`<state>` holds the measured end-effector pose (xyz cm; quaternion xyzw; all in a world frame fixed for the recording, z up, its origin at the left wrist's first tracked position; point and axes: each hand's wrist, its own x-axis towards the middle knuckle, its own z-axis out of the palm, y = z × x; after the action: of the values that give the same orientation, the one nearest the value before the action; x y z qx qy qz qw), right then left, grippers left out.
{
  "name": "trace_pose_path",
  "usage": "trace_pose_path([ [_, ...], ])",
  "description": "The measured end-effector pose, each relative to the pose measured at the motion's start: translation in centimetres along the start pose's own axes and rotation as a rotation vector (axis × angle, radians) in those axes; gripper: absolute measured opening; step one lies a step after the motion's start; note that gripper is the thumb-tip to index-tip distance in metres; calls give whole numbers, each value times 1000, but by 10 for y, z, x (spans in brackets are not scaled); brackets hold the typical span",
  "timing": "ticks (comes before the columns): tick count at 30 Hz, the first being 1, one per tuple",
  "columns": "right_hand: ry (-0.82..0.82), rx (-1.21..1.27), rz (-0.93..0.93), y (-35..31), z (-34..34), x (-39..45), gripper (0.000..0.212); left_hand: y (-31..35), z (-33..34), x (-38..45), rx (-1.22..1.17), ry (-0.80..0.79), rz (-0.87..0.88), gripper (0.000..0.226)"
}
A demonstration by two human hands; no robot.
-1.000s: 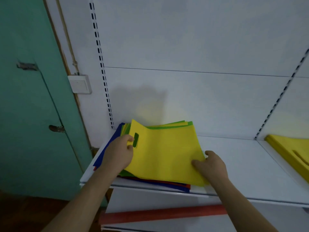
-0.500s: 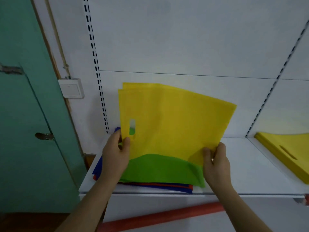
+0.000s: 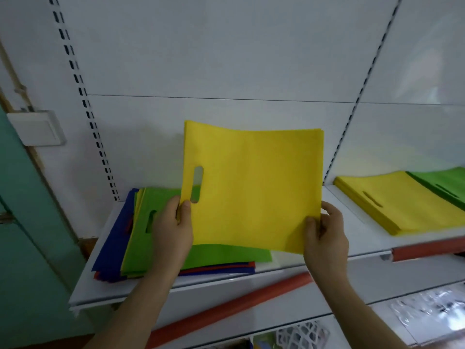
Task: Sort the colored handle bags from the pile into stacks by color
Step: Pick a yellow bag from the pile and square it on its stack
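Nearest to me, my left hand pinches the handle-slot edge of a yellow handle bag while my right hand pinches its lower right corner, so I hold it upright, clear of the white shelf. Just behind it on the shelf lies the mixed pile, a green bag on top with yellow, blue and red edges showing beneath. Farther right sit a yellow stack and a green stack, so I judge the sorting well begun, with this bag bound for the yellow stack and much of the pile left.
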<state>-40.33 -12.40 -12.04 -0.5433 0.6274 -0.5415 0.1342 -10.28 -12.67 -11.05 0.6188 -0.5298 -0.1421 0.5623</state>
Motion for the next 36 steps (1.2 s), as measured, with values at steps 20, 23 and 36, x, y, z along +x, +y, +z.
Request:
trace_pose_path([
  [20,197,-259,61,195,-286,44,37,159,286,-122,-66,-178,150,19],
  [23,158,-293,87,221,-321,57,44,173,326,-146,-52,-302,100,26],
  [36,128,-380,25,289,-341,171,38,198,436,-127,101,-310,146,36],
])
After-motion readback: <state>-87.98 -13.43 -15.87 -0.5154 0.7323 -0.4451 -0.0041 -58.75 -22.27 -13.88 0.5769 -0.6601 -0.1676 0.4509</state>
